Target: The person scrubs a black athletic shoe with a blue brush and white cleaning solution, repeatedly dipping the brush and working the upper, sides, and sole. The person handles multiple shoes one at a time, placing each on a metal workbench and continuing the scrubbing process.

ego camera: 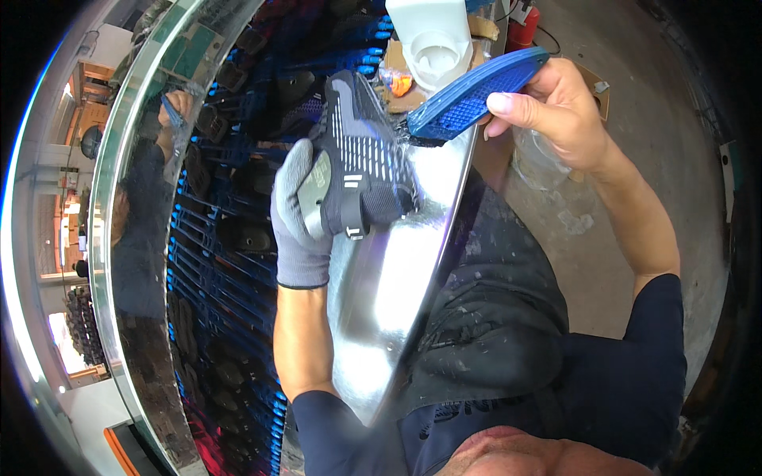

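My left hand (297, 202), in a grey knit glove, grips a dark grey shoe upper (363, 149) with white dashes and a strap. A pale green shoe last (315, 190) with a hole shows at its opening, under my gloved fingers. My bare right hand (553, 113) holds a brush by its blue textured handle (476, 92), pinched between thumb and fingers. The brush's dark, wet-looking bristles (422, 140) are at the lower edge of the upper; whether they press on it I cannot tell.
A conveyor of blue-tipped rods (214, 256) carries several dark shoe parts. Beside it runs a shiny metal ledge (381, 285). A white plastic container (431, 47) with a cut opening stands ahead on cardboard. A reflective panel (143, 250) borders the left; a red fire extinguisher (522, 27) is beyond.
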